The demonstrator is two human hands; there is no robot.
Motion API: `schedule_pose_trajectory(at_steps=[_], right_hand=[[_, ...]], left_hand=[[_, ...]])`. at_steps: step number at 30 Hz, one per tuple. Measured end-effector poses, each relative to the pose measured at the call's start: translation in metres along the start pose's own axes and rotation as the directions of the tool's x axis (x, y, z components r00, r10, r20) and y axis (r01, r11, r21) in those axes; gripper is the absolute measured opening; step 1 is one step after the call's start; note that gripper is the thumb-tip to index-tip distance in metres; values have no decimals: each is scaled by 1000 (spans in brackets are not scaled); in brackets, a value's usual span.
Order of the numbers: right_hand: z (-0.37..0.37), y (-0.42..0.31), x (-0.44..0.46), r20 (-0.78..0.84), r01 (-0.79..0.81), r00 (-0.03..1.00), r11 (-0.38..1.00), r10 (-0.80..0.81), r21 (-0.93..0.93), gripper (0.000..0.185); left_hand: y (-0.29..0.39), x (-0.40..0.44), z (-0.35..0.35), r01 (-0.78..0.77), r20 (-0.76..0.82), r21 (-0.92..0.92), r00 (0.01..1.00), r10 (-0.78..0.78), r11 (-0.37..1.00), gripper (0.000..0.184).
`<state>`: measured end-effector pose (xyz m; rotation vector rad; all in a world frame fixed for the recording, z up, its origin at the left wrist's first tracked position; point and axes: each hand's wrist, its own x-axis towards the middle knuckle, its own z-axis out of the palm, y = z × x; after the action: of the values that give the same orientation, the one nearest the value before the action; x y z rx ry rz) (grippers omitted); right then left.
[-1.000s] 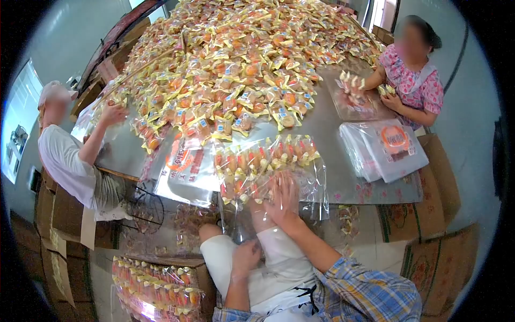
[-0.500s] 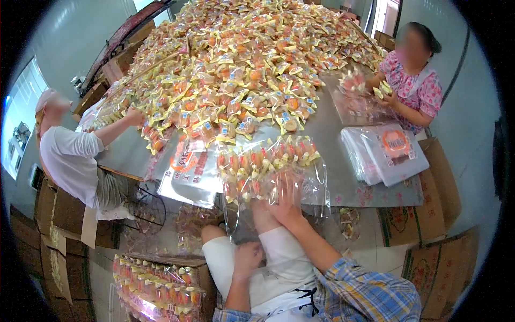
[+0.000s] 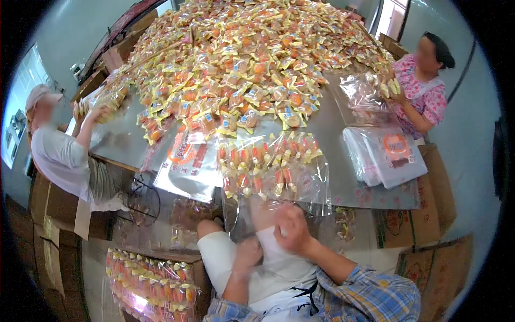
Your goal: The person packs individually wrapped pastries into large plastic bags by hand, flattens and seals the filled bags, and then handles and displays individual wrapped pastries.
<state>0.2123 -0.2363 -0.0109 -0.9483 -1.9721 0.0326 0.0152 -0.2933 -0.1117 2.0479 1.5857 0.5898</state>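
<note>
A clear bag point(image 3: 268, 163) with rows of small wrapped cakes lies at the table's front edge, its open end hanging over my lap. My right hand point(image 3: 292, 228) is just below the bag's mouth, fingers curled, with a pale spot at the palm that I cannot make out. Over my lap, my left hand point(image 3: 249, 253) is closed near the bag's lower left edge; whether it pinches the film is unclear. Left of the bag lies a flat printed bag point(image 3: 189, 169). A large heap of wrapped cakes point(image 3: 230, 75) covers the table behind.
A stack of printed bags point(image 3: 383, 153) lies at the table's right. One person point(image 3: 424, 91) handles cakes at the right, another point(image 3: 61, 153) at the left. A filled bag point(image 3: 153, 284) leans on a carton at lower left. Cardboard boxes point(image 3: 421, 201) stand at the right.
My right hand has drawn back out of the bag toward my lap, and its fingers have curled. The left person's arms have pulled back from the heap, now with cakes.
</note>
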Motion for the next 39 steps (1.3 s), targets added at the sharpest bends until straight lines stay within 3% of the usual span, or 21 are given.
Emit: schedule_pose_trajectory(at_steps=[1,2,3,6,7,8,10,12,13,16,19,21,22,26,29,30,34,37,39], right_hand=[[2,-6,-5,16,158,987,982,-161,107,40],[2,-14,-9,14,308,948,928,-318,210,35],[-2,-20,-9,1,439,887,845,-462,306,31],[-34,-44,54,-45,681,702,652,-710,333,24],[-47,-46,78,-74,708,699,674,-711,210,24],[-59,-48,104,-103,719,694,689,-712,85,23],[-83,-48,159,21,489,868,860,-497,145,24],[-90,-36,213,74,326,940,941,-332,85,43],[-81,-21,238,116,288,949,956,-294,61,46],[-31,51,300,224,255,947,962,-229,-96,75],[18,94,322,435,92,899,955,42,-282,103],[52,102,329,524,2,832,942,184,-335,116],[86,125,327,535,31,836,964,119,-263,128],[140,118,335,514,-43,838,961,184,-274,138],[159,111,346,618,163,757,857,210,-490,139],[179,134,348,653,146,748,931,118,-336,139],[193,153,374,696,155,717,965,39,-213,140],[199,159,390,715,158,696,960,56,-229,139],[194,157,402,778,42,618,985,108,-170,133]], left_hand=[[-13,9,16,-13,12,20,1000,13,1000,18],[-44,5,46,-137,-27,70,990,140,988,19],[-45,6,43,-91,0,-93,996,91,992,18],[-19,7,27,57,83,-542,996,-14,838,18],[-9,4,26,89,85,-661,995,-44,745,20],[-19,2,37,29,40,-520,999,-10,854,21],[-44,2,55,-93,-32,-177,996,89,980,23],[-55,6,59,-18,110,-124,993,32,992,29],[-50,10,57,17,176,-99,984,1,995,32],[-14,16,24,-26,37,-176,999,33,984,22],[-37,13,50,71,228,-9,971,-67,997,23],[-59,7,78,91,229,-7,969,-87,996,23],[-70,2,97,100,232,-8,968,-96,995,23],[-105,-15,142,145,253,-17,958,-136,989,23],[-94,-8,140,167,247,-47,957,-151,985,23],[-86,-4,135,168,240,-58,959,-149,984,23],[-62,9,119,177,220,-96,964,-153,980,23],[-58,12,117,181,217,-100,964,-156,978,23],[-58,13,114,184,215,-107,964,-158,977,23]])
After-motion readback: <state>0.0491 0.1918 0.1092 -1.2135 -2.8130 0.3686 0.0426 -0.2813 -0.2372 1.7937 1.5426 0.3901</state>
